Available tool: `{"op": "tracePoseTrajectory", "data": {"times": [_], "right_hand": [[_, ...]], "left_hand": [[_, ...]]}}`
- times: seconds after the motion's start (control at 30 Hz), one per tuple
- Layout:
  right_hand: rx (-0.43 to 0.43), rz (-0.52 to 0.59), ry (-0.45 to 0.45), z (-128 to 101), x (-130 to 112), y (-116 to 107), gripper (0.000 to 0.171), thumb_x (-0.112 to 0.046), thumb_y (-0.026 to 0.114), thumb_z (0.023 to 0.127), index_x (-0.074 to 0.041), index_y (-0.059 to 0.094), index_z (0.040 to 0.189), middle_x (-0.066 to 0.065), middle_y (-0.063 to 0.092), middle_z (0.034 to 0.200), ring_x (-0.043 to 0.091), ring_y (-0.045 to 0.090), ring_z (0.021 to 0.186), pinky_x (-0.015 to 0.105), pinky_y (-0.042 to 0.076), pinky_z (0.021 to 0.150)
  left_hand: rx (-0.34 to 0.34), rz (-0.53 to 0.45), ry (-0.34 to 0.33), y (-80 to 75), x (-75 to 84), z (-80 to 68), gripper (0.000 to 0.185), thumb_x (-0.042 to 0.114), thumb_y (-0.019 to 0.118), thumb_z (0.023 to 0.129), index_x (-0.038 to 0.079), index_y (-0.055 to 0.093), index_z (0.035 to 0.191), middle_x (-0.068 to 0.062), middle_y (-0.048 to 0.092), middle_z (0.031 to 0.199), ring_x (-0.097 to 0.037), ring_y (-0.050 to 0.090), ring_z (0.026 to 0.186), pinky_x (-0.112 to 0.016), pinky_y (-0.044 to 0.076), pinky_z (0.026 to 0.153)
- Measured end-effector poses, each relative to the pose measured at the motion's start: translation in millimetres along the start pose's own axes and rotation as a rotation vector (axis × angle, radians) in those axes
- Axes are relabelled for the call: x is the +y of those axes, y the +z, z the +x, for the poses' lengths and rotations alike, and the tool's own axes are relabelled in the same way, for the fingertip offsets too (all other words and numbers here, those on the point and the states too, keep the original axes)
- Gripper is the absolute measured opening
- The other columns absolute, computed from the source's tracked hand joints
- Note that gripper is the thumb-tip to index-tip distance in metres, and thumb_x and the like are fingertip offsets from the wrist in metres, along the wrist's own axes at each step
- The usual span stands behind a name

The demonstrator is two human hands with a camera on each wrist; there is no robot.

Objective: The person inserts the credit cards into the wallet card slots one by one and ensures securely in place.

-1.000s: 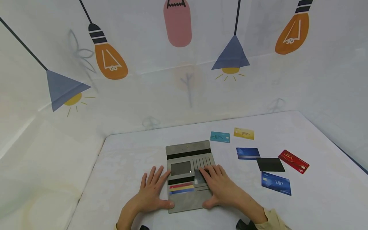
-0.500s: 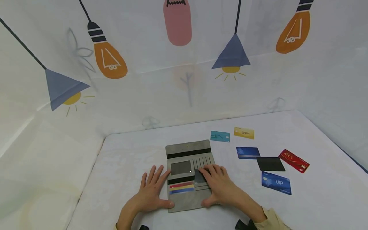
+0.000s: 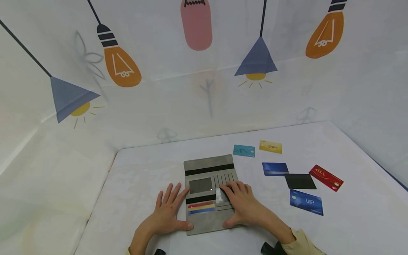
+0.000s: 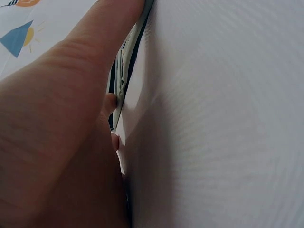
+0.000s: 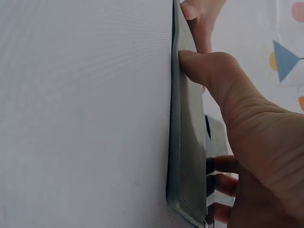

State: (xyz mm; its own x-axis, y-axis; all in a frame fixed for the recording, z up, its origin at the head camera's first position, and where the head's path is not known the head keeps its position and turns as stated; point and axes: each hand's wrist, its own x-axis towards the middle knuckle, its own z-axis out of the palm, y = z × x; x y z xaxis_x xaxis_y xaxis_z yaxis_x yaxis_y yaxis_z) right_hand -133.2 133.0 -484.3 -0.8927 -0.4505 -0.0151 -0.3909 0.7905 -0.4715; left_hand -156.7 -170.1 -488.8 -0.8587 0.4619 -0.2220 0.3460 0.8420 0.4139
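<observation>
A grey wallet [image 3: 204, 171] lies open on the white table [image 3: 143, 166], with red, yellow and blue cards [image 3: 200, 208] tucked in its lower left slots. My left hand [image 3: 167, 212] lies flat beside the wallet's left edge, its thumb on the lower left corner. My right hand [image 3: 243, 202] rests on the wallet's right half. Its fingers lie over a card [image 3: 219, 195] at the slots, and its thumb presses the lower edge. The right wrist view shows the wallet [image 5: 187, 156] edge-on under the thumb [image 5: 209, 71]. In the left wrist view my left hand [image 4: 61, 95] fills the frame.
Loose cards lie to the right of the wallet: teal [image 3: 243, 151], yellow [image 3: 270, 146], blue [image 3: 275, 169], black [image 3: 300, 181], red [image 3: 326, 177] and a blue VIP card [image 3: 306, 202]. White walls printed with lamps enclose the table on three sides.
The card under my right fingers looked dark before and now shows a pale, shiny face. My right hand has shifted slightly on the wallet. The left hand has not moved.
</observation>
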Motion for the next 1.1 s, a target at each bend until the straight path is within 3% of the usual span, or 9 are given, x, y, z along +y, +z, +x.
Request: {"op": "tracePoseTrajectory", "data": {"times": [0.1, 0.33, 0.73, 1.1], "right_hand": [[0.000, -0.002, -0.002, -0.3, -0.5, -0.6, 0.107, -0.056, 0.085, 0.062, -0.012, 0.039, 0.147, 0.011, 0.037, 0.139, 0.034, 0.029, 0.127, 0.062, 0.024, 0.103], [0.009, -0.061, -0.072, -1.1, -5.7, 0.4, 0.082, -0.053, 0.082, 0.067, -0.019, 0.051, 0.135, 0.007, 0.039, 0.136, 0.031, 0.032, 0.125, 0.062, 0.028, 0.098], [0.000, -0.091, -0.043, -4.6, -12.7, -3.7, 0.082, -0.052, 0.083, 0.069, -0.018, 0.051, 0.136, 0.007, 0.043, 0.129, 0.029, 0.036, 0.120, 0.062, 0.031, 0.097], [0.015, -0.152, -0.015, -6.7, -23.5, -6.4, 0.069, -0.049, 0.085, 0.069, -0.018, 0.060, 0.125, 0.001, 0.047, 0.117, 0.022, 0.038, 0.107, 0.056, 0.031, 0.087]], "left_hand": [[0.000, -0.001, -0.002, -0.3, 0.6, 0.4, 0.114, 0.080, 0.068, 0.067, 0.028, 0.022, 0.158, -0.008, 0.007, 0.167, -0.036, -0.008, 0.152, -0.066, -0.010, 0.113], [-0.006, -0.006, -0.010, -1.7, 2.0, 1.2, 0.114, 0.078, 0.070, 0.068, 0.029, 0.022, 0.158, -0.007, 0.007, 0.167, -0.036, -0.009, 0.152, -0.066, -0.010, 0.113], [0.002, -0.003, -0.010, -1.8, 4.2, -0.2, 0.113, 0.077, 0.070, 0.068, 0.028, 0.023, 0.158, -0.008, 0.008, 0.167, -0.036, -0.008, 0.152, -0.066, -0.010, 0.113], [0.011, 0.003, -0.003, -1.4, 2.7, -1.2, 0.114, 0.078, 0.070, 0.067, 0.028, 0.023, 0.158, -0.008, 0.009, 0.167, -0.036, -0.007, 0.152, -0.065, -0.008, 0.113]]}}
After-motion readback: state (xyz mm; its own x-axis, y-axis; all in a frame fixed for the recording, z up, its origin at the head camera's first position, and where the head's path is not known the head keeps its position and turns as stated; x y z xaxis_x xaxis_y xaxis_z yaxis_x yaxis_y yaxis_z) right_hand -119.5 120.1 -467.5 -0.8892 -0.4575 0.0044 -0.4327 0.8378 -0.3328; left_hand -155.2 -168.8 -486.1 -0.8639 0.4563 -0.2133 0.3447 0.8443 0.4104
